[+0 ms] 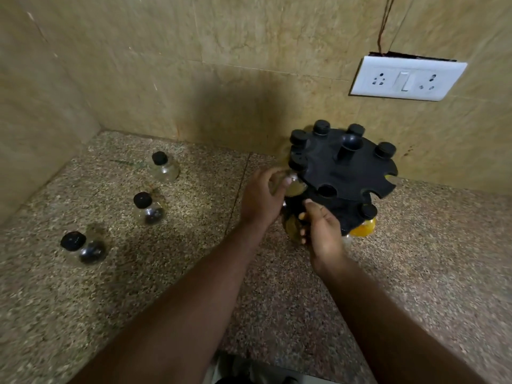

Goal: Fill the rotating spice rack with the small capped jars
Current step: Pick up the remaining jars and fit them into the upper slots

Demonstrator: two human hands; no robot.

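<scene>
- Black plastic two-tier rotating spice rack (349,167) stands on the speckled granite counter (166,273), hard against the beige tiled wall, below the white switch-and-socket plate (407,79) at 1 o'clock.
- Top tier: black caps fill the notches from about 9 round to 2 o'clock. Open notches at 6 o'clock (327,191) and about 4 o'clock (388,178).
- Left hand (260,200) grips a small clear glass jar with pale contents (295,187), fingers and thumb curled round its body. The jar sits at the top tier's rim at about 8 o'clock; its cap is hidden, so seating is unconfirmed.
- Right hand (324,234) is at the lower tier, 7 o'clock, fingers apparently curled round a brown-filled jar (291,225) there, thumb up against the tier edge.
- Round yellow-filled jar (365,227) hangs in the lower tier at 5 o'clock.
- Step in hand, judged: seating the held jar. Brace the rack with the right hand so it cannot spin, slide the neck level into the notch, and let go only once the cap rests on the disc.
- Three black-capped clear jars wait on the counter, well apart from the rack, toward 9 o'clock (163,169), (148,209) and 8 o'clock (86,248).
</scene>
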